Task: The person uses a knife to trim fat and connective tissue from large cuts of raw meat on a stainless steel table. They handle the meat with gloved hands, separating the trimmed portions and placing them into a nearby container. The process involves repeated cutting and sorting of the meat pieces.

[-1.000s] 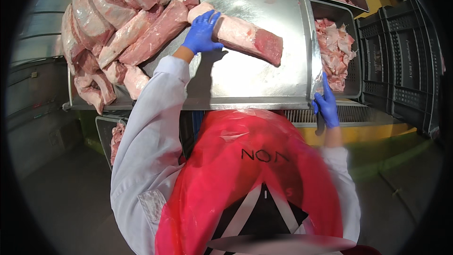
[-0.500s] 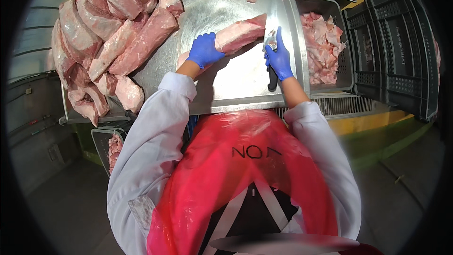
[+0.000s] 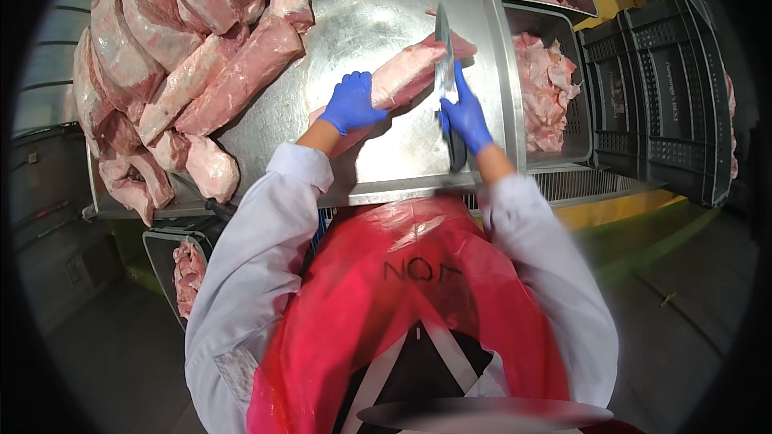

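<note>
A long pink cut of meat [image 3: 406, 72] lies across the steel table [image 3: 362, 0]. My left hand [image 3: 351, 102], in a blue glove, presses down on its near end. My right hand [image 3: 465, 115], also gloved in blue, grips a knife [image 3: 444, 60] by its dark handle. The blade points away from me and rests across the far end of the cut.
Several large meat cuts [image 3: 173, 56] are piled on the table's left side. Steel bins with meat trimmings [image 3: 547, 88] sit to the right, black crates [image 3: 659, 88] beyond them. Another bin with meat [image 3: 186, 269] sits low on the left. I wear a red apron.
My right hand came from the table's right edge to the meat with the knife, and the blade now lies over the cut. My left hand slid the cut nearer and holds it.
</note>
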A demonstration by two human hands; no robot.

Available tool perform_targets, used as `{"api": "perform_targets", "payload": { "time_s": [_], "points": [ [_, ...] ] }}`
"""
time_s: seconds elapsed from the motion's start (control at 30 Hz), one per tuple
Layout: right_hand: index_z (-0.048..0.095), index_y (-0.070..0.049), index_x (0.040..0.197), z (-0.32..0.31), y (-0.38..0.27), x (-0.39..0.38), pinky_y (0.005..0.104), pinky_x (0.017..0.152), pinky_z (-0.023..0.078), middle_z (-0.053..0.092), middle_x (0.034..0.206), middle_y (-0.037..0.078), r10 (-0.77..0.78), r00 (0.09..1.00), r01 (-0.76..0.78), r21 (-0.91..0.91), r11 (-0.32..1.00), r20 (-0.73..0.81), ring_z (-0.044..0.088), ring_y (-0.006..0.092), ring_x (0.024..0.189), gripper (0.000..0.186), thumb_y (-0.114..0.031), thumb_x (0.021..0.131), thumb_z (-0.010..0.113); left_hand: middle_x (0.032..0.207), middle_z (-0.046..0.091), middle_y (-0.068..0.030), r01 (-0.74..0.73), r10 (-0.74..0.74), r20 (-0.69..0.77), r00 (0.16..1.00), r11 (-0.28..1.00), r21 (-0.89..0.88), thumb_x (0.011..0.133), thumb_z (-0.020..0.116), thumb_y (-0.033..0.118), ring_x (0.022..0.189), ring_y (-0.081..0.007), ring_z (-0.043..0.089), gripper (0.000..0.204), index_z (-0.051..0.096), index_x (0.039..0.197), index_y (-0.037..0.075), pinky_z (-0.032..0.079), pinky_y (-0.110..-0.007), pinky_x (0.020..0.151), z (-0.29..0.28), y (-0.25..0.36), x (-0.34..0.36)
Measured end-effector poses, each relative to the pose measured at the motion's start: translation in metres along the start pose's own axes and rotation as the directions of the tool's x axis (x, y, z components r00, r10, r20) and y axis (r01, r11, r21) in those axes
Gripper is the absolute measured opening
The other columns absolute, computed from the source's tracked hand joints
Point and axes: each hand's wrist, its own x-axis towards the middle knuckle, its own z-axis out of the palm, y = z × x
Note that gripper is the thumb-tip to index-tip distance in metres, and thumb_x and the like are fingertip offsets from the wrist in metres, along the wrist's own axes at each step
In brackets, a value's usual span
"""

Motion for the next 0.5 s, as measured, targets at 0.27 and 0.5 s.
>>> {"api": "perform_targets", "payload": {
  "time_s": [0.27,0.5],
  "points": [
    [0.017,-0.025,0.162,0.0,-0.025,-0.002,0.033,0.063,0.054,0.07,0.092,0.012,0.094,0.994,-0.082,-0.198,0.977,0.05,0.063,0.0164,0.066,0.084,-0.008,0.092,0.06,0.109,0.06,-0.0275,0.057,-0.061,-0.096,0.993,0.997,-0.048,0.07,0.079,0.051,0.1,-0.043,0.059,0.073,0.056,0.112,-0.003,0.049,-0.049,0.088,0.016,0.005,-0.005],
    [0.016,-0.025,0.163,-0.071,0.03,-0.159,0.0274,0.05,0.05,0.065,0.084,0.006,0.073,0.96,0.001,-0.264,0.965,0.269,0.055,0.0102,0.056,0.087,0.001,0.091,0.057,0.103,0.062,-0.0275,0.125,-0.153,-0.189,0.97,0.98,-0.152,0.067,0.08,0.057,0.097,-0.0429,0.061,0.076,0.059,0.106,-0.004,0.051,-0.049,0.085,0.012,0.013,-0.006]
  ]
}}
